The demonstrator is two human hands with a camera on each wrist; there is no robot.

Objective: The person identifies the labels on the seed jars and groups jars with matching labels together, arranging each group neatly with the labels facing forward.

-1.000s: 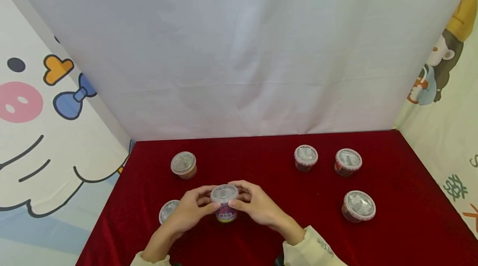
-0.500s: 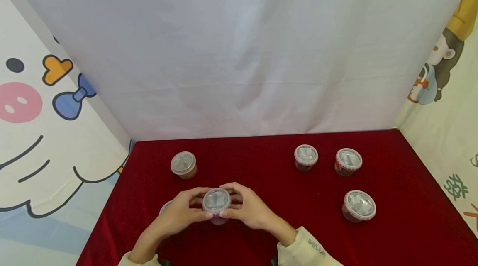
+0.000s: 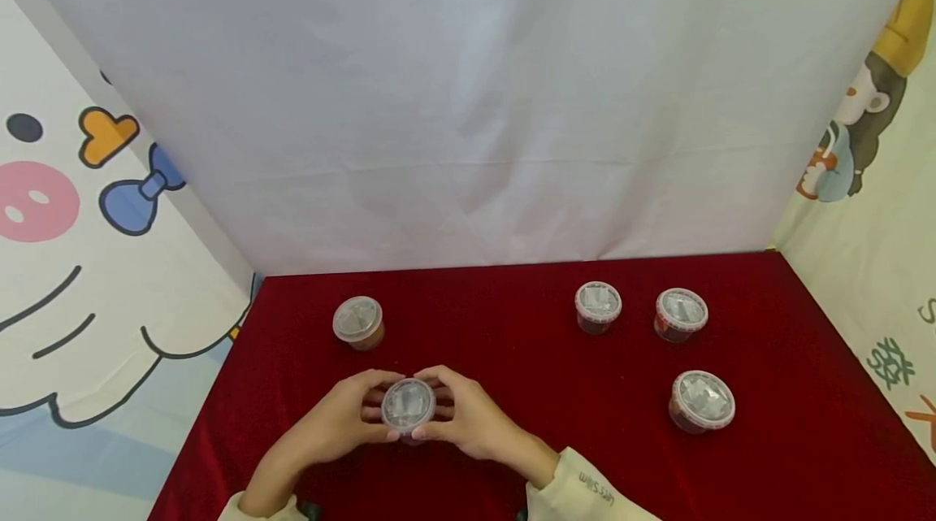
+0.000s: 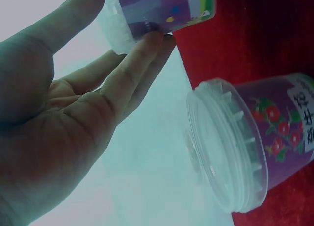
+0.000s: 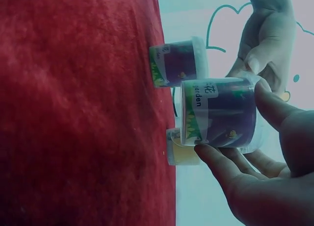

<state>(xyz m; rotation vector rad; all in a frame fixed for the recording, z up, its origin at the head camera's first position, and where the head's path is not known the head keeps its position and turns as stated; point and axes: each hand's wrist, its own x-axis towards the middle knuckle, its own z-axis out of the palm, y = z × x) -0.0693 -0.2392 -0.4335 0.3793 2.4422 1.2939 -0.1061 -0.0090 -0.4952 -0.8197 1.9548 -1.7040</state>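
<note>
You hold a small purple tub (image 3: 408,407) between both hands near the front edge of the red cloth (image 3: 512,358), a little left of centre. Your left hand (image 3: 344,423) curls its fingers round the tub's left side, and your right hand (image 3: 468,423) wraps the right side, thumb over the clear lid and fingers under the body. The wrist views show the tub gripped by its lid end; the right wrist view shows its base just off the cloth.

A second purple tub (image 4: 245,142) stands on the cloth just beside your left hand, hidden from the head view by that hand; the right wrist view shows it (image 5: 179,64) close behind the held one. A yellow-bodied tub (image 3: 358,322) stands further back on the left.

Well apart on the right, three more lidded tubs stand on the cloth: one at the back (image 3: 598,306), one just beside it to the right (image 3: 681,314), and one nearer you (image 3: 702,401).

A white sheet (image 3: 468,98) hangs behind the cloth, with cartoon-printed panels on the left (image 3: 73,261) and right (image 3: 877,180).
</note>
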